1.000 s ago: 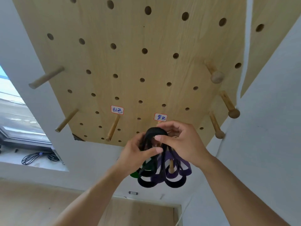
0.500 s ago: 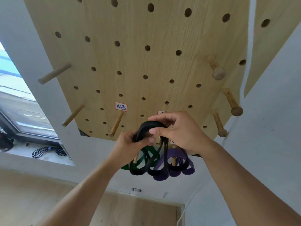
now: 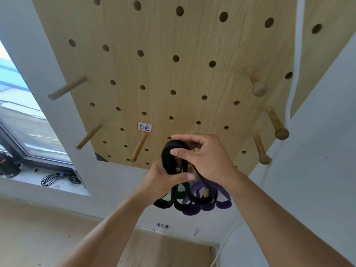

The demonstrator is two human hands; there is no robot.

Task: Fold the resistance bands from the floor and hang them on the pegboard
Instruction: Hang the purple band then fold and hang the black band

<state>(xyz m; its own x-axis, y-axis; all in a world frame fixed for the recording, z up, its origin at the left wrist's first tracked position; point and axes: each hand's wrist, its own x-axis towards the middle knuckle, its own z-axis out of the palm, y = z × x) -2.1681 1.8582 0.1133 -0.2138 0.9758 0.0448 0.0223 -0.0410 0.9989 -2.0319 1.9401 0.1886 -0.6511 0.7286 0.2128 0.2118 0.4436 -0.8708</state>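
Through the head camera I saw both hands raised in front of the wooden pegboard [image 3: 173, 74]. The right hand [image 3: 208, 158] was curled around the top of the folded black resistance band [image 3: 171, 157], with the thumb and the index finger pinching the upper bend. The left hand [image 3: 163, 182] gripped the same band lower down, the thumb lying across the front of the strands. The black band was held near the bottom edge of the board, and its loops hung down below the hands. I could not tell if the band was already sitting on a peg, because the hands covered that place.

Behind the black loops, a purple band [image 3: 221, 197] hung in several loops, and a small piece of a peg was visible between them. A green band [image 3: 181, 191] showed partly just beside it, to the left, mostly hidden by the left hand.

To the left of the hands, a plain wooden peg [image 3: 139, 147] stuck out under a small white label [image 3: 144, 127] with handwritten characters. More pegs with round ends [image 3: 260, 87] stood on the right side of the board. Far to the left, a coiled black cable [image 3: 57, 179] lay on the window sill [image 3: 28, 180].
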